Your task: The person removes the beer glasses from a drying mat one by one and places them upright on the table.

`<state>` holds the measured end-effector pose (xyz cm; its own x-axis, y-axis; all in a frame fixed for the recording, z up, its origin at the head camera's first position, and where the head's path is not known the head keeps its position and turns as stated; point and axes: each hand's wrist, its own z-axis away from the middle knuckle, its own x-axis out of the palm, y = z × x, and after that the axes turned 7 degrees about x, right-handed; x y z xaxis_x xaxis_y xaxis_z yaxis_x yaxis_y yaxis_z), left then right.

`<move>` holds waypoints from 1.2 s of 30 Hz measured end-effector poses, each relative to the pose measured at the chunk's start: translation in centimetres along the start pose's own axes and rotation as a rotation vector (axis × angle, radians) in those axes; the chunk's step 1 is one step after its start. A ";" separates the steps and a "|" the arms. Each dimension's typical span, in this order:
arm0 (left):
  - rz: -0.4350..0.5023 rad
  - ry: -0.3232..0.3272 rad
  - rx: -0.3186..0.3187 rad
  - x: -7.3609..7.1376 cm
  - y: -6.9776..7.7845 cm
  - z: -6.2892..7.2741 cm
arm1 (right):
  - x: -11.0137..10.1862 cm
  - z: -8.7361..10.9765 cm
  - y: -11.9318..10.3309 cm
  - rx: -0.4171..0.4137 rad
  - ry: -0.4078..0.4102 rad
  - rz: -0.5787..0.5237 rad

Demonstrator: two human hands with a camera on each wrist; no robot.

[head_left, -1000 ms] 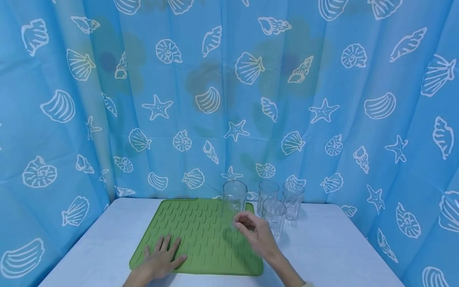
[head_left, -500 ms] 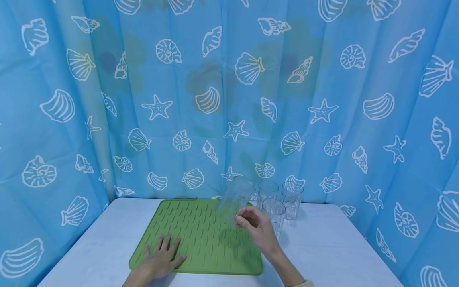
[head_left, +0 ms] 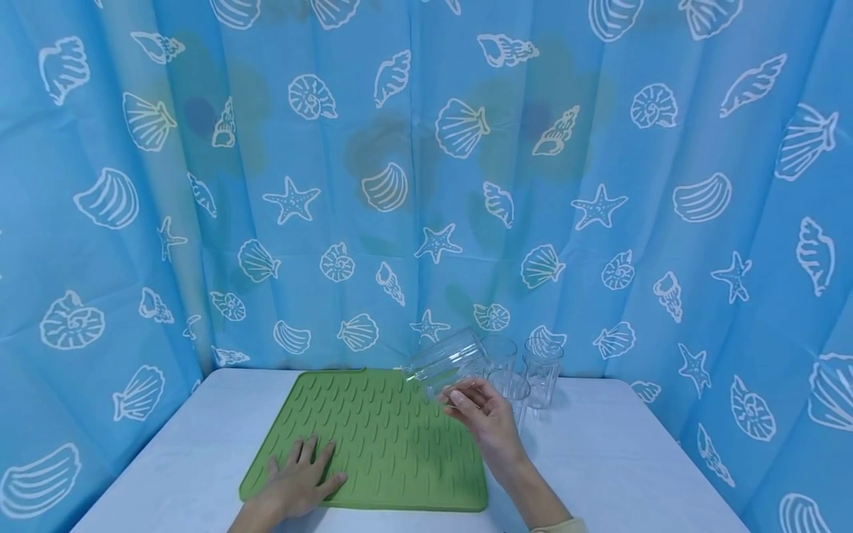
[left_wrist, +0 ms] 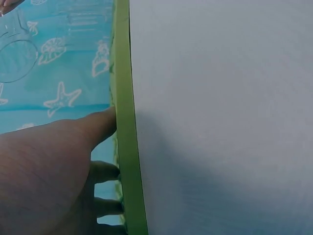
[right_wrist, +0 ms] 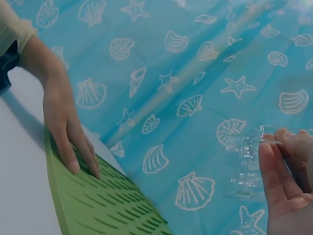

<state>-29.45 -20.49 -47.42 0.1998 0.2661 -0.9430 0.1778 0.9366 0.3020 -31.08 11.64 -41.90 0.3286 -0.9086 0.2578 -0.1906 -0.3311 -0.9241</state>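
Observation:
Over the back right of the green drying mat [head_left: 360,437], my right hand [head_left: 489,422] pinches a clear drinking glass [head_left: 446,359] between thumb and fingers. The glass leans far over, almost on its side, its base toward the left and its mouth toward the right. In the right wrist view the fingertips [right_wrist: 269,152] close on clear glass; whether that part is a handle I cannot tell. My left hand [head_left: 300,477] rests on the mat's front left part with its fingers spread. The left wrist view shows its thumb [left_wrist: 100,125] at the mat's edge.
Three more clear glasses stand on the white table right of the mat: a rear one [head_left: 500,352] partly behind the held glass, a right one [head_left: 543,374], and a front one [head_left: 509,389] close to my right hand. A blue shell-print curtain [head_left: 360,222] encloses the table.
The held glass has gone from upright to nearly horizontal, its mouth swinging right as my right hand turned and shifted slightly right. My left hand has stayed in place.

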 end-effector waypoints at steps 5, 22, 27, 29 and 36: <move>-0.002 -0.005 0.004 -0.1 0.0 -0.2 | 0.1 0.0 -0.3 0.058 0.035 -0.110; 0.147 0.332 0.344 -1.5 3.2 -0.5 | 0.1 0.2 -0.4 0.049 -0.028 -0.174; 0.220 0.468 0.407 -2.2 5.7 -1.6 | 0.2 0.2 -0.4 0.062 -0.019 -0.198; 0.279 0.520 0.419 -2.6 6.7 -2.0 | 0.2 0.3 -0.5 0.065 -0.018 -0.209; 0.628 0.601 0.451 -3.9 9.8 -3.3 | 0.3 0.3 -0.6 0.065 -0.039 -0.219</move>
<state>-31.67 -11.57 -41.26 -0.1178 0.8756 -0.4685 0.5839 0.4426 0.6806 -30.61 11.63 -41.40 0.3910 -0.8061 0.4442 -0.0514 -0.5010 -0.8639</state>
